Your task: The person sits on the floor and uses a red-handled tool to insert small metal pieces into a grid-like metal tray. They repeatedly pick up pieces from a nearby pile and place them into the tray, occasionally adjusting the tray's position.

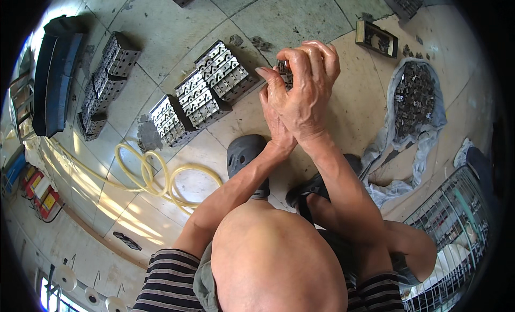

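Observation:
My hands are together above the floor, ahead of my feet. My right hand (307, 89) is bent over my left, its fingers curled and its thumb pointing left. Small dark, shiny metal parts (284, 71) show between that thumb and the curled fingers; their exact kind is too small to make out. Underneath, my left hand (276, 121) is mostly covered, and only its palm edge and one digit show. Left of the hands, stepped rows of silvery metal pieces with holes (225, 71) stand in blocks on the tiles, with another block (170, 121) nearer me.
A pale sack (442, 111) full of small metal parts lies open at right. Beyond it stands a small box (394, 49). A coiled yellow hose (145, 172) lies at left, below more metal blocks (110, 71). A wire crate (456, 205) stands at lower right.

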Available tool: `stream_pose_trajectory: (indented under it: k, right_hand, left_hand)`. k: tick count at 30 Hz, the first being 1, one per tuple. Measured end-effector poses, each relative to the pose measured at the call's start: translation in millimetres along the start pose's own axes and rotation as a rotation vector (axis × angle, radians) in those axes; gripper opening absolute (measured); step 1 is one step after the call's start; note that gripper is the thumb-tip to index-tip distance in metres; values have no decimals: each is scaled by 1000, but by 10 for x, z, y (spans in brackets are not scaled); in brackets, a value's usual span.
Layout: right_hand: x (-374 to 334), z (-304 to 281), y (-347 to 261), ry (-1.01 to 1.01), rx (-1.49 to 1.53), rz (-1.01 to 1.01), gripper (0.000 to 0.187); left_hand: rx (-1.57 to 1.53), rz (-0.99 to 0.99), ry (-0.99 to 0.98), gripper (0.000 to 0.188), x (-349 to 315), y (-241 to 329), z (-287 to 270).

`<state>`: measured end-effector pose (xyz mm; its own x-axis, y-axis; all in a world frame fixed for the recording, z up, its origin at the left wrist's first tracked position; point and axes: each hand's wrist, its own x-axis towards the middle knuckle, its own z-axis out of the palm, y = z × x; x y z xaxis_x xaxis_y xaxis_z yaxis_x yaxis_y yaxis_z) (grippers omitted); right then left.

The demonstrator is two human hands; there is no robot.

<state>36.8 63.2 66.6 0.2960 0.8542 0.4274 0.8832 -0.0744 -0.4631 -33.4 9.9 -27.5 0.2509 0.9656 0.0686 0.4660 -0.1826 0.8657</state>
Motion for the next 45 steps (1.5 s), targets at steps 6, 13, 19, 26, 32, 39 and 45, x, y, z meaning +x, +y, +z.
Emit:
stream_pose_trajectory:
  k: [6,13,19,26,32,39,45]
  right_hand:
    - [185,-49,412,-182,409,-122,66]
    - [300,-129,515,-391,683,-340,43]
    - [193,-2,579,-287,1420,377,33]
    - [-265,84,668,-274,977,525,24]
    - [-361,118,644,-138,1031,710,23]
    - [-349,125,552,-77,1191,704,17]
    - [-341,127,521,-35,1010,703,16]
  left_hand:
    - [10,-42,-80,69,79,67,-90]
    - [-338,-150,-156,67,158,131,-122]
    - [-279,-200,-206,116,166,44,-406]
    - [-138,78,-244,39,716,-105,-557]
    - [-182,3,-367,45,934,-119,-557]
    - [-147,-10,-539,62,1089,-101,-643]
    - [-172,145,-424,45,1121,-45,-626]
